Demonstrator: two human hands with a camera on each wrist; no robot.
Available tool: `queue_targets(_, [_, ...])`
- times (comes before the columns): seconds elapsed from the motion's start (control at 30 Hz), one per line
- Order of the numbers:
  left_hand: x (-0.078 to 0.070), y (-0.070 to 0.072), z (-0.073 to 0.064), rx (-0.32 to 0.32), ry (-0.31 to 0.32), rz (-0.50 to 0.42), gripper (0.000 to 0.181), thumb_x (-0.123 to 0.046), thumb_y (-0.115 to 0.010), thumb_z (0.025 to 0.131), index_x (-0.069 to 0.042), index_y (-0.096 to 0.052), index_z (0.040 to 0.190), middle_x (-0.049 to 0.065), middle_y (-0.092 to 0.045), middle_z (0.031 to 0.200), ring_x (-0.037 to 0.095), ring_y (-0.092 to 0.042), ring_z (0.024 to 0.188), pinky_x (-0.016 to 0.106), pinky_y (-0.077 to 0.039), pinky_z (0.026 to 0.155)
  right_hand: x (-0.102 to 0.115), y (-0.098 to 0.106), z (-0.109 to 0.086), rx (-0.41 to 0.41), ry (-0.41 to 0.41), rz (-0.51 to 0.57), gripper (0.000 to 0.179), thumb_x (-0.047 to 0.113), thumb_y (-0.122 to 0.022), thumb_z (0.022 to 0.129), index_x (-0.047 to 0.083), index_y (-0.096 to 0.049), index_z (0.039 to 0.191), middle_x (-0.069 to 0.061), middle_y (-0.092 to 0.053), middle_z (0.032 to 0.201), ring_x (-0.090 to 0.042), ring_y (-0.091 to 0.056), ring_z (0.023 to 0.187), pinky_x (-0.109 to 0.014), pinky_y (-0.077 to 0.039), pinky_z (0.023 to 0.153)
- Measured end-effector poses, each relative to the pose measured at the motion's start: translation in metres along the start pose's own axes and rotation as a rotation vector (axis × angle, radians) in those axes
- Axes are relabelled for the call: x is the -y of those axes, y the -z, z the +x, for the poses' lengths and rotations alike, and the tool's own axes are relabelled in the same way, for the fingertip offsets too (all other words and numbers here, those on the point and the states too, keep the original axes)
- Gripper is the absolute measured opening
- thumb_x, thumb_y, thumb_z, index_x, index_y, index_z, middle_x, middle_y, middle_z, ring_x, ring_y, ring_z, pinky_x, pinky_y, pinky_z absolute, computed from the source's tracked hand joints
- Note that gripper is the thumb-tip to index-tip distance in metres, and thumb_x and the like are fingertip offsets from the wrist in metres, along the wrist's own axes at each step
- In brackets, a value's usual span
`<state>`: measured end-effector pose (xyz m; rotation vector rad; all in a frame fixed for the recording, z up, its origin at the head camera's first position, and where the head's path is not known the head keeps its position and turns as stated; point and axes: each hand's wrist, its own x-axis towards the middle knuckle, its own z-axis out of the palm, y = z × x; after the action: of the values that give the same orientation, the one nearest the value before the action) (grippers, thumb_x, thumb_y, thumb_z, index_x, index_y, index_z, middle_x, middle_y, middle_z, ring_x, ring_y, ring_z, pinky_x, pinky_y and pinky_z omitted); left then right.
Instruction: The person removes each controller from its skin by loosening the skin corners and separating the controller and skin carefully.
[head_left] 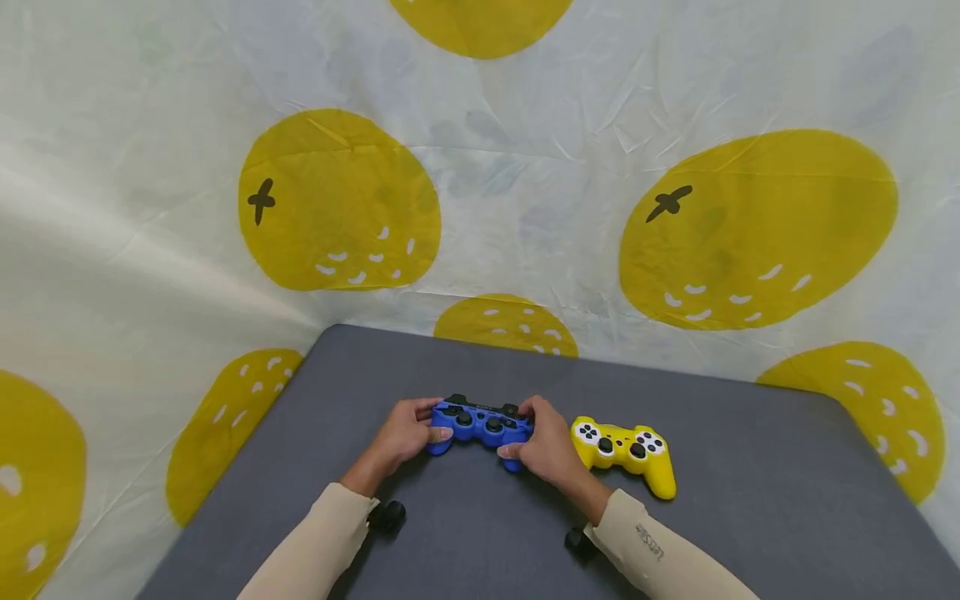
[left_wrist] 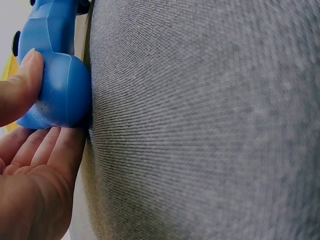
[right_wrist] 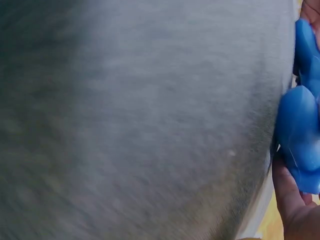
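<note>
A blue game controller (head_left: 480, 422) with black sticks lies between both hands, close over the grey tabletop. My left hand (head_left: 405, 433) grips its left end, thumb on the top face and fingers along the far side. In the left wrist view, that thumb (left_wrist: 31, 75) presses the rounded blue grip (left_wrist: 65, 90) while the fingers lie against its other side. My right hand (head_left: 546, 442) holds the controller's right end between thumb and fingers. The right wrist view catches the blue grip (right_wrist: 297, 125) at its edge, with fingers (right_wrist: 286, 187) beneath it.
Just right of my right hand, a yellow game controller (head_left: 626, 450) with white button areas lies on the grey table (head_left: 465, 533). Behind and to the left hangs a white cloth (head_left: 525, 208) with big yellow fruit prints, meeting the table's edges.
</note>
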<state>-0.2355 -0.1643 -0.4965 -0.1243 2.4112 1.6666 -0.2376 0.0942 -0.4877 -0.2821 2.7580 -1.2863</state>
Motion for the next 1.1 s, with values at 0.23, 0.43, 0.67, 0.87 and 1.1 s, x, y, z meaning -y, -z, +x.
queue_targets(0.23, [0.000,-0.002,0.000,-0.005,-0.002,-0.021,0.059,-0.002,-0.080,0.089,0.002,-0.059,0.144,0.028,-0.060,0.145,0.043,-0.058,0.138,0.051,-0.050,0.111,0.000,0.004,0.000,-0.023,-0.013,-0.042,0.053,0.029,-0.099,0.069,0.014,-0.057,0.099,-0.003,-0.057,0.086,-0.019,-0.052,0.081,-0.033,-0.041,0.073])
queue_targets(0.43, [-0.001,-0.001,0.001,-0.015,-0.009,-0.009,0.058,-0.002,-0.080,0.089,0.002,-0.060,0.143,0.028,-0.062,0.143,0.042,-0.059,0.137,0.051,-0.050,0.111,0.002,0.004,0.001,-0.003,0.020,-0.038,0.048,0.028,-0.095,0.075,0.015,-0.053,0.094,-0.001,-0.045,0.076,-0.018,-0.046,0.071,-0.031,-0.034,0.067])
queue_targets(0.67, [-0.004,-0.001,0.000,-0.014,-0.009,0.002,0.058,-0.003,-0.080,0.089,0.003,-0.060,0.143,0.029,-0.061,0.143,0.043,-0.058,0.137,0.052,-0.050,0.111,0.004,0.002,-0.001,-0.019,0.023,-0.074,0.044,0.026,-0.093,0.078,0.014,-0.052,0.088,0.000,-0.041,0.071,-0.017,-0.043,0.065,-0.029,-0.031,0.063])
queue_targets(0.87, [-0.003,-0.002,0.000,-0.010,-0.006,0.015,0.058,-0.004,-0.080,0.089,0.001,-0.061,0.143,0.028,-0.061,0.144,0.043,-0.058,0.138,0.052,-0.050,0.112,0.010,0.003,0.000,-0.019,0.097,-0.212,0.040,0.026,-0.093,0.077,0.013,-0.059,0.095,-0.002,-0.053,0.097,-0.021,-0.048,0.093,-0.037,-0.043,0.082])
queue_targets(1.1, [-0.003,-0.002,0.000,-0.012,-0.007,0.009,0.058,-0.005,-0.081,0.089,0.000,-0.061,0.143,0.028,-0.061,0.145,0.043,-0.057,0.138,0.052,-0.049,0.112,0.019,0.001,0.004,0.046,0.199,-0.335,0.031,0.019,-0.085,0.085,0.009,-0.065,0.106,-0.005,-0.059,0.108,-0.024,-0.051,0.100,-0.044,-0.049,0.091])
